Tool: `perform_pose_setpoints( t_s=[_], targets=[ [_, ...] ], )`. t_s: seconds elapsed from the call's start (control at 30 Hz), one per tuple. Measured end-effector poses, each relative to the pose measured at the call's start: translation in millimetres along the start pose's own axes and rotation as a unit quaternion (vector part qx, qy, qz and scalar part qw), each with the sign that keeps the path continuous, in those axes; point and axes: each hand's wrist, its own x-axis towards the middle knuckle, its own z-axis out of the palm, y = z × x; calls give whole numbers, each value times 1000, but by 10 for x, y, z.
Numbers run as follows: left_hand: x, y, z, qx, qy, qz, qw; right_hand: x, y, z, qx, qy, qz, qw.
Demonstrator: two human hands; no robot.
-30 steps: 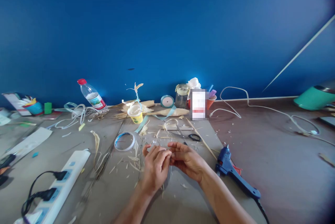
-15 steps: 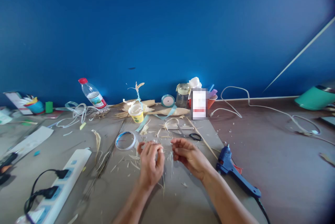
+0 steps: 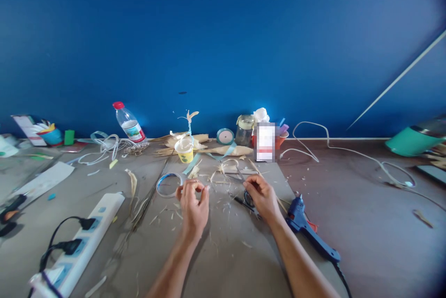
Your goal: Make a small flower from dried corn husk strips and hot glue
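Near the middle of the desk (image 3: pixel 233 265), I have the two hands apart and low. My left hand (image 3: pixel 193 205) brings thumb and forefinger close together; a pale speck shows at the tips, but I cannot tell whether it is a held scrap or a nail. My right hand (image 3: pixel 263 198) has its thumb and fingers bunched over the scissors (image 3: pixel 247 199); whether they grip or only cover them I cannot tell. The scissors' dark loop shows just under those fingers, beside a thin dark tool (image 3: pixel 239 201). To handle them well, I judge, the right fingers should take the loops alone, leaving the tool undisturbed, and lift before turning the blades. The left pinch should be light and clear of the points, as anything so fine might crush or drop. The glue gun (image 3: pixel 310 230) lies to the right, so I would guard against knocking it.
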Motion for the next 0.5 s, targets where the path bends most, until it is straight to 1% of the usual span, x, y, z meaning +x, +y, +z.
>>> perform_pose_setpoints(
  t_s=[0.1, 0.2, 0.4, 0.5],
  targets=[
    [-17, -26, 35, -9, -3, 18, 1000, 18, 45, -1, -55, 8, -40, 998],
    [-33, -49, 42, -11, -18, 34, 999, 35, 80, -3, -69, 15, -59, 996],
    [-33, -75, 4, 0, -42, 30, 999, 36, 63, -10, -87, 25, -42, 995],
    [-16, -97, 9, 2, -23, 12, 1000, 36, 47, -28, -90, 45, -34, 994]
  ],
)
